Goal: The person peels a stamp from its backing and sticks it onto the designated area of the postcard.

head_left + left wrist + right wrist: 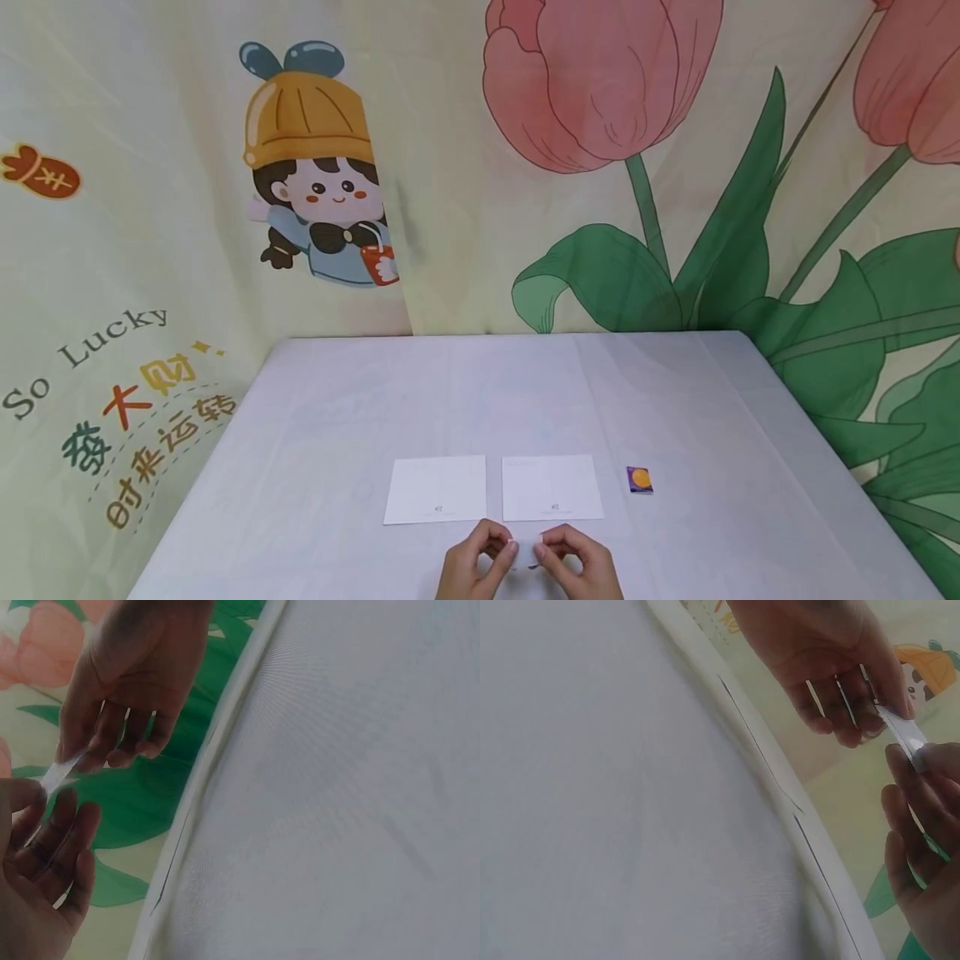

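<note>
L hand (467,565) & R hand (592,567) w/ sm. wht piece (527,552) btwn

Soft, even light spreads over the worktop (450,400), turning it a pale lavender, and the hanging backdrop (442,167) looks clear though a little muted. From here the fine print on the white cards (439,487) is too small to read. Down at the wrists it's dimmer: the fingers (63,819) go dark and smudgy, fine ripples and a grey shadowy streak cross the left-wrist picture, and the right-wrist one catches a bright glint on the small slip (906,736).
</note>
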A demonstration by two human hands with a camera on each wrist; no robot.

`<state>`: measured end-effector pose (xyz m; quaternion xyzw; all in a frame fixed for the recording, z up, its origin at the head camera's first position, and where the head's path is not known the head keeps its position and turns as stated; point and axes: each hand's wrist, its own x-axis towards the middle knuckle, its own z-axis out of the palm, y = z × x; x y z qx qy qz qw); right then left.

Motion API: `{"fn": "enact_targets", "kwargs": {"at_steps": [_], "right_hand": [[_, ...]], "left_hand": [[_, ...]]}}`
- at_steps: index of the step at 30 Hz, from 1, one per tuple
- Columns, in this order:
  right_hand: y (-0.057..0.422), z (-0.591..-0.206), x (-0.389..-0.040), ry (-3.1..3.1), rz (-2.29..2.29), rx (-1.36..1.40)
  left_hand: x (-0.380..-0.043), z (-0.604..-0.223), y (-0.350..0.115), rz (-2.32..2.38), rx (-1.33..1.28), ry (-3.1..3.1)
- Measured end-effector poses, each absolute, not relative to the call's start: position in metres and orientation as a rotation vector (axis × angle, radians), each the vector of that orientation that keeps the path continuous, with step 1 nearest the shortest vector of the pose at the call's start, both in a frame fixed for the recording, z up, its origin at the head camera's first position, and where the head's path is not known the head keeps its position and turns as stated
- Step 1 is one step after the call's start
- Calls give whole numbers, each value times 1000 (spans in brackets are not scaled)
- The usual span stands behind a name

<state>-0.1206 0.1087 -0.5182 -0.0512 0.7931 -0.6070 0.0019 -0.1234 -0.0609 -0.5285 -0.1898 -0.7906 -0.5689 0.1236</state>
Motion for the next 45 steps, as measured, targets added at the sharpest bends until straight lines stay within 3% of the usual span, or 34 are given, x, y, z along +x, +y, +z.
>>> {"fn": "enact_targets", "kwargs": {"at_steps": [12,30,38,45], "right_hand": [[110,-513,-123,2483,-1968,-16],[107,-506,-119,2515,-2093,-173],[109,-503,-126,2534,-2043,18],[105,-509,-127,2336,-2125,1]], "left_hand": [[-124,-531,-62,-1739,-689,-2340],[-119,-512,-61,-1831,-703,-2361],[-122,-523,-61,-1847,-779,-2325],[-121,-519,-63,-1793,-863,-2239]]}}
